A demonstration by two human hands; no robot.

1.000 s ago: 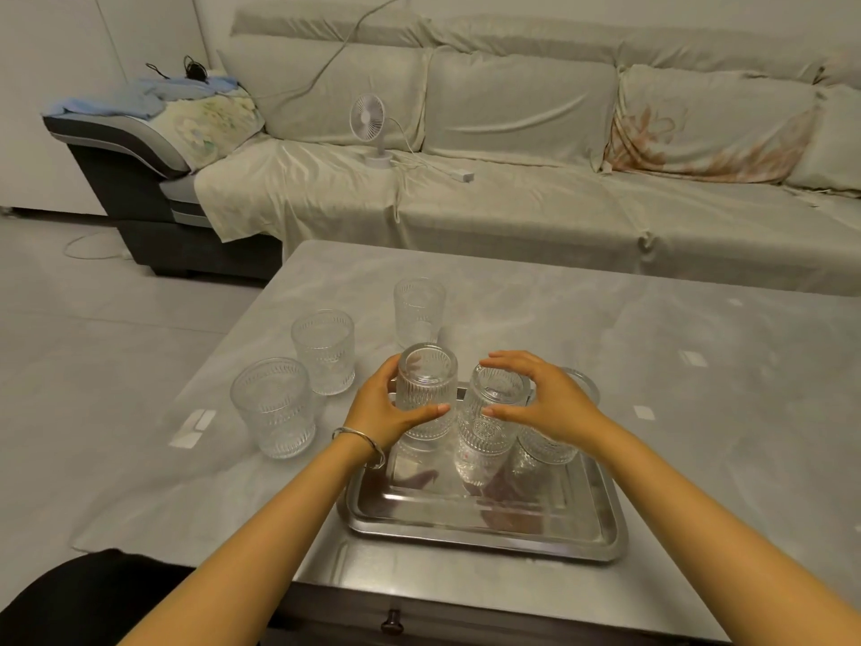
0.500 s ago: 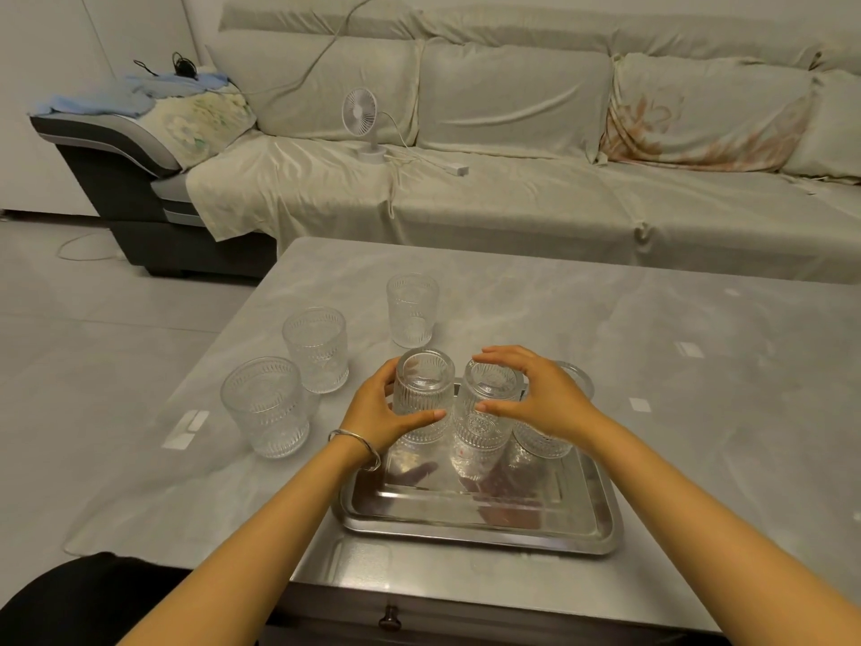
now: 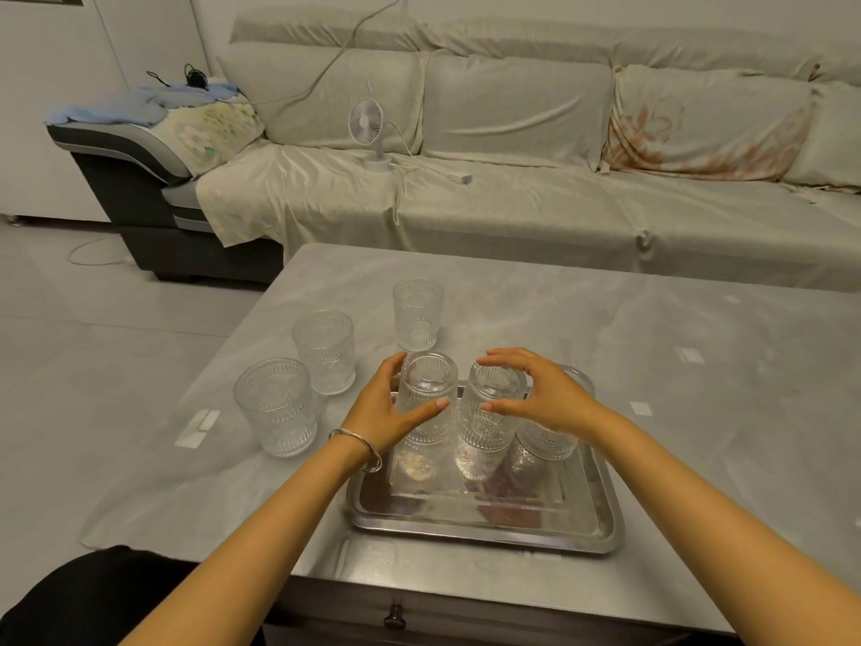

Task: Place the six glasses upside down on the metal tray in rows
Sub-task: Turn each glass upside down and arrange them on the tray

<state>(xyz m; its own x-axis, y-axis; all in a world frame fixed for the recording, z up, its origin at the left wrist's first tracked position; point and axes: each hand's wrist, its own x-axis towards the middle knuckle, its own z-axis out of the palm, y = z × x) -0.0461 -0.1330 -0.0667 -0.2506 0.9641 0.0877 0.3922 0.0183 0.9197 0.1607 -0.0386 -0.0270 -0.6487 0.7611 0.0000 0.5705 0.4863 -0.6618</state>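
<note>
Head view: grey marble-look table (image 3: 652, 347) bears a rectangular shiny metal tray (image 3: 484, 529) near its front edge. Three clear ribbed glasses stand inverted along the tray's far side; three upright clear ribbed glasses (image 3: 324, 352) sit on the table to its left. Left hand (image 3: 389, 407) wraps the left inverted glass (image 3: 428, 403); right hand (image 3: 540, 394) cups the middle inverted glass (image 3: 489, 421), right inverted glass (image 3: 545, 440) behind it.
</note>
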